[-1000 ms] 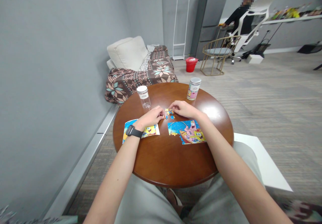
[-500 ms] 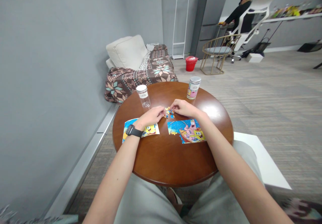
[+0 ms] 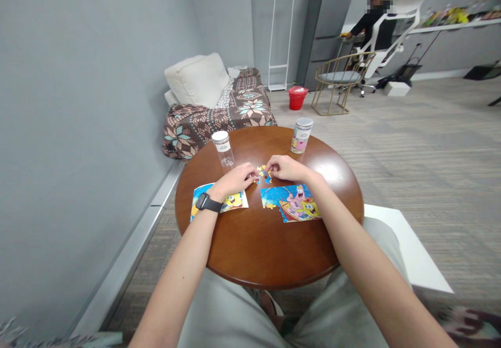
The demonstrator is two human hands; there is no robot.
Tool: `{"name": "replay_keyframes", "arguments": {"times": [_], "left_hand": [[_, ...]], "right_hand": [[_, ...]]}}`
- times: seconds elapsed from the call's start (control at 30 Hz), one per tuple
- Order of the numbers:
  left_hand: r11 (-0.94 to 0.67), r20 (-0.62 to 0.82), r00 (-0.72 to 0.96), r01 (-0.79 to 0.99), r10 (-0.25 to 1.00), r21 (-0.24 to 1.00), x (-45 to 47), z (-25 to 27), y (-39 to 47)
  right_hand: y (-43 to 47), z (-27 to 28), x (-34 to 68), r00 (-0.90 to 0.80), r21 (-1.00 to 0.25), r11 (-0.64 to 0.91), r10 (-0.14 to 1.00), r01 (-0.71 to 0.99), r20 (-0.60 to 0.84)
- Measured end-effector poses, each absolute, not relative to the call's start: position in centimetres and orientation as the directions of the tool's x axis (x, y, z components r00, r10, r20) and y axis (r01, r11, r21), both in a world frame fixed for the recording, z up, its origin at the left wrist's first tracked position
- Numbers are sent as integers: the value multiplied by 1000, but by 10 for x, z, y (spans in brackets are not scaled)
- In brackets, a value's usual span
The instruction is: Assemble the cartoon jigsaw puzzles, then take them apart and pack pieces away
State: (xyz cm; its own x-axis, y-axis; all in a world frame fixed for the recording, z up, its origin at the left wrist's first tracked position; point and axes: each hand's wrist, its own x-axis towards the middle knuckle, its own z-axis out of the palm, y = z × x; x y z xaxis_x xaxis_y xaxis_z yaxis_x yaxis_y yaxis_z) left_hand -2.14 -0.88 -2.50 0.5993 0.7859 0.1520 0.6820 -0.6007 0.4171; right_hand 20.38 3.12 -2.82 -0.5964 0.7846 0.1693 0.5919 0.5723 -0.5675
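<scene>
A small pile of loose jigsaw pieces (image 3: 263, 170), blue, yellow and orange, lies mid-table between my hands. From the left, my left hand (image 3: 237, 177), a black watch on its wrist, has its fingers curled at the pile's edge, closed on what looks like a small piece. My right hand (image 3: 287, 168) pinches at a piece on the pile's right side. Nearer me lies a partly assembled jigsaw puzzle (image 3: 295, 202) with cartoon figures in a boat; its lower left part is absent. A printed picture sheet (image 3: 236, 202) lies partly hidden under my left wrist.
On the round brown table (image 3: 270, 254) stand a clear jar with a white lid (image 3: 224, 150) and a printed jar (image 3: 301, 136). Beyond are a blanket-covered sofa (image 3: 219, 118), a red bin (image 3: 297, 98), a gold-framed chair (image 3: 340, 79) and a seated person (image 3: 370, 24).
My right hand has shifted slightly over the pile, and some pieces there lie differently. My left hand has hardly moved.
</scene>
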Motion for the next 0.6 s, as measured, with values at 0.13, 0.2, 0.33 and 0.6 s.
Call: {"name": "replay_keyframes", "arguments": {"times": [0.13, 0.2, 0.33, 0.6], "left_hand": [[-595, 132, 601, 689, 788, 414, -20, -23, -12], [-598, 130, 604, 690, 786, 408, -20, -23, -12], [-591, 124, 603, 688, 788, 421, -20, -23, -12], [-566, 115, 583, 691, 804, 449, -20, -20, -15]], "right_hand": [[29, -25, 204, -596, -558, 562, 790, 611, 143], [29, -24, 203, -606, -554, 561, 786, 615, 123], [28, -24, 203, -614, -557, 561, 781, 612, 113], [25, -21, 211, -703, -573, 615, 705, 542, 92]]}}
